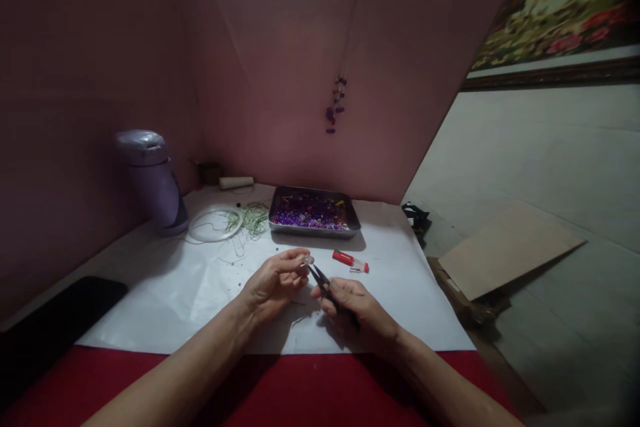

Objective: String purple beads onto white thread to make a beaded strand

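Thumb and fingertips of the left hand [275, 283], at the centre of the frame just below the middle, pinch a small clear beaded piece [307, 259]. The fingers of the right hand [357, 310], a little lower and to the right, wrap around a dark pointed tool [323, 279]; whether it is scissors or pliers I cannot tell. Its two narrow points stand slightly parted and aim up and left, just beside the clear piece; whether they touch it is too small to tell. Near them, to the upper right, lies a red and clear lighter [351, 261]. Above the hands, a shallow metal tray [315, 234] holds a spread of mostly purple beads [305, 215]. Left of the tray lie a loose tangle of green thread [254, 221] and a pale ring [216, 239], with a light-coloured cylinder [237, 182] behind them. Further left a purple flask [157, 190] stands upright. All this rests on a white sheet [400, 293], with red cloth [295, 390] showing along the bottom of the frame. A dark flat object [75, 307] lies at lower left. Against the pink panel [275, 67] at upper centre hangs a beaded strand [337, 103]; a framed picture [565, 20] fills the upper right corner.
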The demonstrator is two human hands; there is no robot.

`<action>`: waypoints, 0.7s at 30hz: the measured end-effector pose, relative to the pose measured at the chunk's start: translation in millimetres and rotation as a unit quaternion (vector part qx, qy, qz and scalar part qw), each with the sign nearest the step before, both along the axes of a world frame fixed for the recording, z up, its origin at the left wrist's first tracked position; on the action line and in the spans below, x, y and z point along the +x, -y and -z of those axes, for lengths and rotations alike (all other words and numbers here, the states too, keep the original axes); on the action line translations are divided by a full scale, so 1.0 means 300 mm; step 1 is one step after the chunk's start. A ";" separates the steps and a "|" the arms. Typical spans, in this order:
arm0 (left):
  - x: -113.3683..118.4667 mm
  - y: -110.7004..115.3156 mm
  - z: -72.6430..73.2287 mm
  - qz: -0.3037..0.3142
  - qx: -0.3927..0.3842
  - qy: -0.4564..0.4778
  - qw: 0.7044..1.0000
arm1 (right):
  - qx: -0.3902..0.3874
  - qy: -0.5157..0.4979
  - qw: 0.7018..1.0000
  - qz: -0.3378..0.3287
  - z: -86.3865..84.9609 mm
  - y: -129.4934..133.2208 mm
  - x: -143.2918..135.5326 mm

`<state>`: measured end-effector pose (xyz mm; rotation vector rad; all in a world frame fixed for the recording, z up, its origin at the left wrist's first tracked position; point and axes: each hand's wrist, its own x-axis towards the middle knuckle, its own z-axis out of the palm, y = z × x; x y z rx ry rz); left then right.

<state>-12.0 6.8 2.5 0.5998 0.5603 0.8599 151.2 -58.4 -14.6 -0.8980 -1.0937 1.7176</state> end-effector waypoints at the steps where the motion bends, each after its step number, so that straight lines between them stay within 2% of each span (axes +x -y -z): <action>1: 0.001 0.001 -0.001 0.000 0.000 -0.001 1.000 | -0.014 -0.010 1.000 -0.015 0.000 0.000 0.000; 7: 0.006 0.009 -0.006 0.012 -0.007 0.007 1.000 | -0.072 -0.060 0.995 -0.043 -0.010 0.003 -0.001; 14: 0.005 0.025 -0.024 0.032 -0.033 0.017 0.999 | -0.087 -0.091 0.990 -0.058 -0.026 0.007 0.008; 21: 0.011 0.024 -0.021 0.032 -0.038 0.020 0.999 | -0.121 -0.135 0.980 -0.076 -0.034 0.014 0.011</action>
